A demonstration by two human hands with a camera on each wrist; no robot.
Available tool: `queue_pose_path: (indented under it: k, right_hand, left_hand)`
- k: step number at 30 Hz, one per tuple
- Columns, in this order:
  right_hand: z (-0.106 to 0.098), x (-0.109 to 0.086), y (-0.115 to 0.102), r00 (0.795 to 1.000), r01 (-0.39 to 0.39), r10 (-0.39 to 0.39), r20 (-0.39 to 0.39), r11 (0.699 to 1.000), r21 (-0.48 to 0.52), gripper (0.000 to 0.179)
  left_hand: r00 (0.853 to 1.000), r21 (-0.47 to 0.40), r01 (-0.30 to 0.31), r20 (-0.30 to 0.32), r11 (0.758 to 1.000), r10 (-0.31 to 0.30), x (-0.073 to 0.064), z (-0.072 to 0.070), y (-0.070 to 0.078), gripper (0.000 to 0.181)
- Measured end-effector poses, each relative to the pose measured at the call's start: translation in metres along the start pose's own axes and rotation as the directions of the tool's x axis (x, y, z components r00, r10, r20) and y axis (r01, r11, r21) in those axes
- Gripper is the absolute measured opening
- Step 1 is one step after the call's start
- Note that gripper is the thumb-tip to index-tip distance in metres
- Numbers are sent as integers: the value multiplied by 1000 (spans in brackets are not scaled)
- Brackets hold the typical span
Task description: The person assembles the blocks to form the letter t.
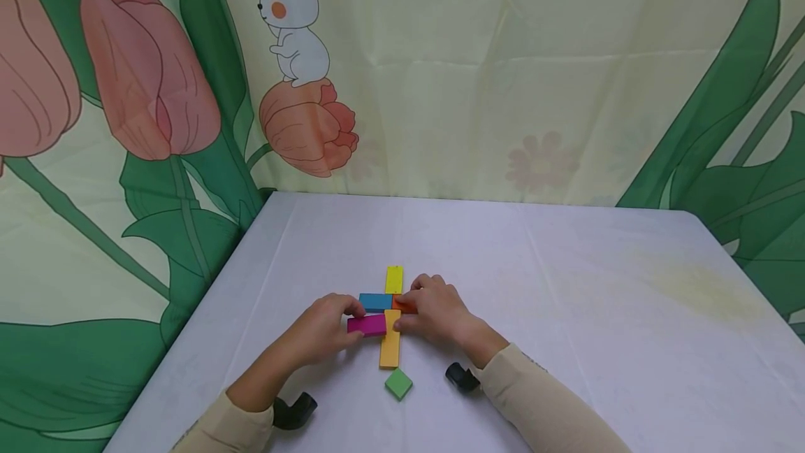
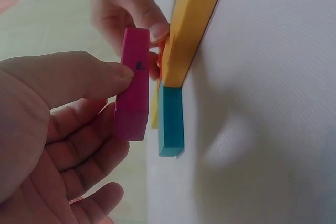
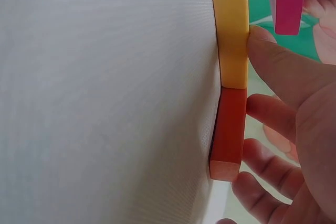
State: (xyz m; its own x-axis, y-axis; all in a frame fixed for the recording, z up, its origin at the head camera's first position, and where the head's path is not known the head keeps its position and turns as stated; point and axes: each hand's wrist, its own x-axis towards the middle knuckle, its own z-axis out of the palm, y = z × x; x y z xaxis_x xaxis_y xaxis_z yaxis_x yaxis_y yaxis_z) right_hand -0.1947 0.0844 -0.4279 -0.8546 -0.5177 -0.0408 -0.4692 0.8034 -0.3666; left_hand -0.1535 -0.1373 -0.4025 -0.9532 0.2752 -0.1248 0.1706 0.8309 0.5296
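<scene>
My left hand (image 1: 323,327) pinches a magenta block (image 1: 367,326) between thumb and fingers, lifted off the table in the left wrist view. Below it lie a blue block (image 1: 375,302) and an orange-red block (image 3: 229,127), end to end. A yellow block (image 1: 394,279) extends from their far side and a long amber block (image 1: 390,349) from their near side, making a cross. With its thumb on the amber block and fingertips against the orange-red one, my right hand (image 1: 440,310) rests on the layout. A green block (image 1: 399,384) lies cornerwise close to the amber block's near end.
A white cloth covers the table (image 1: 597,313). Behind it hangs a curtain (image 1: 453,89) printed with tulips and a rabbit. Black wrist devices, one by the left sleeve (image 1: 294,412) and one by the right (image 1: 462,377), hang close to the tabletop.
</scene>
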Motion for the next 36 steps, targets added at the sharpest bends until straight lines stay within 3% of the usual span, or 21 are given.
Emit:
queue_pose_path:
  k: [15, 25, 36]
  right_hand:
    - [-2, -1, -1, 1000, 0, 0, 6, 1000, 12, 52]
    - [-2, -1, -1, 1000, -4, 4, 9, 1000, 2, 54]
    - [-1, 0, 1, 1000, 10, -10, 2, 1000, -1, 52]
  left_hand:
    - [996, -42, -48, 67, 998, 51, -4, -2, -3, 31]
    - [989, -38, -125, 72, 991, 128, -10, -5, 4, 29]
    - [979, -33, -168, 110, 985, 171, -18, -4, 15, 32]
